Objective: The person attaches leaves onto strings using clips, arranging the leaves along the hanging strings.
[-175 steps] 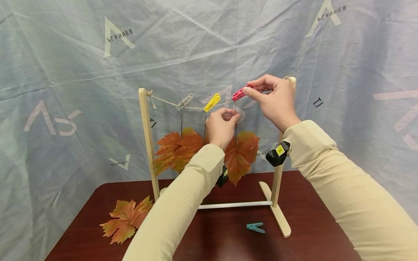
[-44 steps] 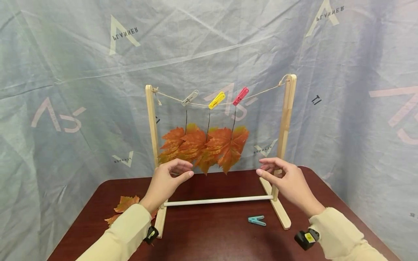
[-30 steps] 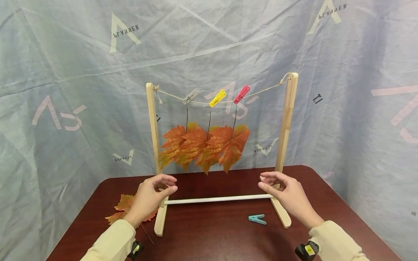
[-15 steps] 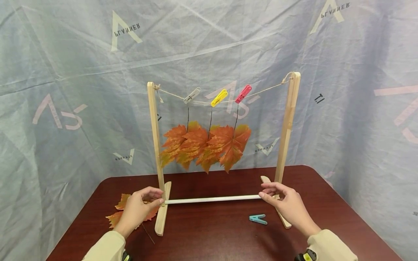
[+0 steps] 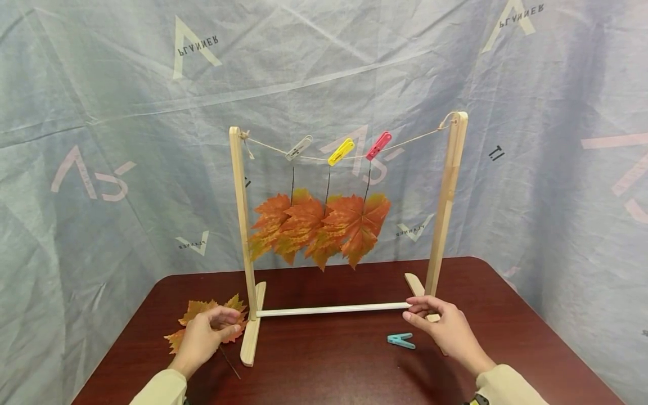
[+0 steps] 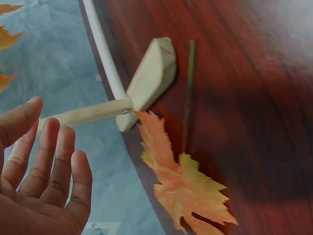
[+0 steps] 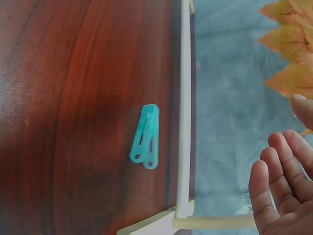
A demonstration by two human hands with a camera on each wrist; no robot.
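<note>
My left hand (image 5: 202, 337), fingers loosely bent and holding nothing, hovers over an orange artificial maple leaf (image 6: 190, 191) lying on the table at the left. The hand partly covers this leaf in the head view; its stem points toward me. Relaxed and holding nothing, my right hand (image 5: 448, 326) is just right of a teal clothespin (image 5: 401, 340) on the table. Three maple leaves (image 5: 356, 225) hang by dark stems below a twine line (image 5: 412, 139). A grey clothespin (image 5: 298, 148), a yellow clothespin (image 5: 341, 152) and a pink clothespin (image 5: 378, 146) sit on the line above them.
The twine runs between a left wooden post (image 5: 244, 225) and a taller-looking right post (image 5: 445, 208). A white rod (image 5: 334, 309) joins their feet low over the dark red table (image 5: 324, 365). Behind stands a grey printed cloth (image 5: 126, 236).
Both hands have let go of the pink clothespin and leaf stem at the line and come down. The left has moved left to the table leaf, the right down beside the teal clothespin.
</note>
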